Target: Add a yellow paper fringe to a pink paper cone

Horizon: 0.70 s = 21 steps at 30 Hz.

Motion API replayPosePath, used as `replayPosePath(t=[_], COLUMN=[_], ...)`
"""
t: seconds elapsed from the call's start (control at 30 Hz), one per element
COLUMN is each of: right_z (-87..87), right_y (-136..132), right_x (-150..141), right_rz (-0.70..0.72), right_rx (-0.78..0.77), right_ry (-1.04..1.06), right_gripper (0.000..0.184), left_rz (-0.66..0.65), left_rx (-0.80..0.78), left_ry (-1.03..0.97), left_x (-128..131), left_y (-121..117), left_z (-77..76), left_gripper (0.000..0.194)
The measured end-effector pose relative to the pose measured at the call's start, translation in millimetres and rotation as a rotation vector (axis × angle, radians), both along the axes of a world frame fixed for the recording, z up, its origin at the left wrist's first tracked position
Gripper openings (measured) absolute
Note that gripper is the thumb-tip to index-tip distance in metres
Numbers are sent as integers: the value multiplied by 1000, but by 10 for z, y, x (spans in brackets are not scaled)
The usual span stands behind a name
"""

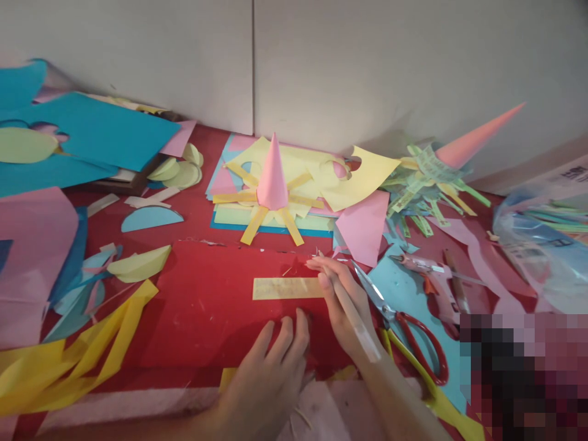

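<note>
A pale yellow paper strip (287, 288), with faint marks like writing, lies flat on the red work surface (206, 312). My left hand (275, 367) rests just below it, fingers apart and slightly bent, with nothing in them. At the strip's right end is my right hand (344, 300), its fingers closed around a slim pale pen-like stick (353, 318); whether it is a pen I cannot tell. That hand covers the strip's right end. Beyond the strip, a pink paper cone (274, 177) stands upright with yellow paper strips (254, 226) spreading from its base.
Red-handled scissors (390, 315) lie open to the right, beside a pink glue gun (436, 282). Another pink cone (480, 138) with green strips leans at the back right. Yellow strips (105, 343) and blue sheets (114, 131) lie left. A wall (138, 55) closes off the back.
</note>
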State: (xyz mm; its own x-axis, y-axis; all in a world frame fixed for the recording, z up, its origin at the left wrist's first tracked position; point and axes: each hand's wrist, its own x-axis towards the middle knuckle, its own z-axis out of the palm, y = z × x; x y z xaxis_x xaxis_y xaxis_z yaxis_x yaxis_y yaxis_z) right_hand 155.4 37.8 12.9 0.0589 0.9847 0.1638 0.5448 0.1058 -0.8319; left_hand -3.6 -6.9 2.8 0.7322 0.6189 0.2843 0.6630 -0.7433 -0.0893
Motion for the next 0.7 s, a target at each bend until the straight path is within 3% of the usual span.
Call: replayPosePath(t=[0.2, 0.43, 0.57, 0.7], right_z=[1, -15, -20, 11], right_y=[-7, 1, 7, 11], right_x=[4, 32, 31, 23], right_rz=[-12, -260, -247, -210], right_rx=[48, 106, 73, 52], right_ry=[-52, 9, 64, -16], right_gripper=[25, 27, 30, 32], left_rz=[16, 22, 28, 22], left_rx=[-44, -54, -62, -60], left_ry=[-11, 41, 48, 37], left_x=[6, -2, -6, 0], left_y=[33, 52, 51, 61], left_z=[-3, 6, 9, 23], left_gripper=[34, 44, 45, 44])
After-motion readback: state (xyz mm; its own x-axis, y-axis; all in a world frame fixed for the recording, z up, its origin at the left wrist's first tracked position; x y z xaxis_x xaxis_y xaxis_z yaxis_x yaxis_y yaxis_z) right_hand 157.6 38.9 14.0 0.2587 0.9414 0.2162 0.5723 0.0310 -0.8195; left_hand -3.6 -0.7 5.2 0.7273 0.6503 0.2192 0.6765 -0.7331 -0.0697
